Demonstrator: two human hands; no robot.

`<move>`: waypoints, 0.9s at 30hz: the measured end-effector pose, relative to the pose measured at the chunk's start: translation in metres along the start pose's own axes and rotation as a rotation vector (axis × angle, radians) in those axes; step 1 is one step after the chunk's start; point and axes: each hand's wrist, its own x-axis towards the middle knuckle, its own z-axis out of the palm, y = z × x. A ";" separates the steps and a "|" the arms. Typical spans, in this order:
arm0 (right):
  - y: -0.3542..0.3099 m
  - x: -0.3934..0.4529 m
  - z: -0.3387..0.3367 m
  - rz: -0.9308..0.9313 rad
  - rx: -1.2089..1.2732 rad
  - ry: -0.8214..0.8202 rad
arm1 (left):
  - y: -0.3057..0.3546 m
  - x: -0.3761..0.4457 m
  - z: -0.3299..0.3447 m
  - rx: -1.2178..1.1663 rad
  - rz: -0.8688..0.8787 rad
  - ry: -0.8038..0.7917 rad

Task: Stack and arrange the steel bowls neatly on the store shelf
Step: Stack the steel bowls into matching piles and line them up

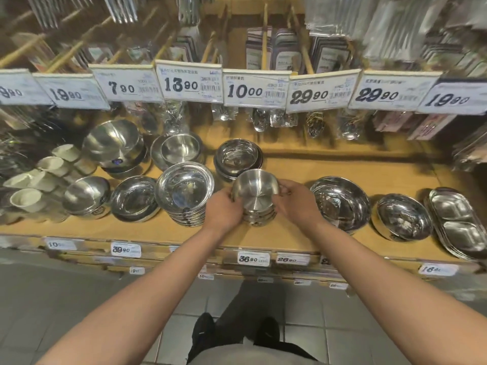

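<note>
A small stack of brushed steel bowls [256,196] stands near the front of the wooden shelf [290,233], its top bowl tilted toward me. My left hand [224,210] grips the stack's left side. My right hand [296,200] holds its right side, fingers curled over the rim. Just behind sits a stack of shiny bowls [238,158]. To the left stands a stack of wide-rimmed bowls [185,192].
More steel bowls line the shelf: two at left [134,197], a tilted pile at the back left [116,144], a large one [341,201] and a smaller one [403,216] at right. Divided trays [458,222] lie at far right, white cups [39,180] far left. Price tags [254,88] hang above.
</note>
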 end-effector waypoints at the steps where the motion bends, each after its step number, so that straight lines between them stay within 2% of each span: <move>1: 0.000 0.002 -0.001 -0.005 -0.009 0.001 | 0.002 0.000 0.000 0.057 0.021 0.022; 6: 0.002 0.012 -0.004 0.000 -0.025 -0.008 | 0.009 0.002 0.001 0.091 0.006 0.070; 13: 0.005 0.023 -0.002 0.094 0.031 -0.046 | 0.005 0.001 0.002 0.027 -0.082 0.056; 19: 0.009 0.028 -0.001 0.154 0.018 -0.067 | 0.002 0.002 0.003 -0.065 -0.116 0.003; 23: 0.013 0.022 0.001 0.180 0.042 -0.134 | -0.002 0.001 0.006 -0.214 -0.197 -0.066; 27: 0.013 0.016 -0.004 0.146 -0.013 -0.140 | 0.000 0.000 0.009 -0.246 -0.215 -0.076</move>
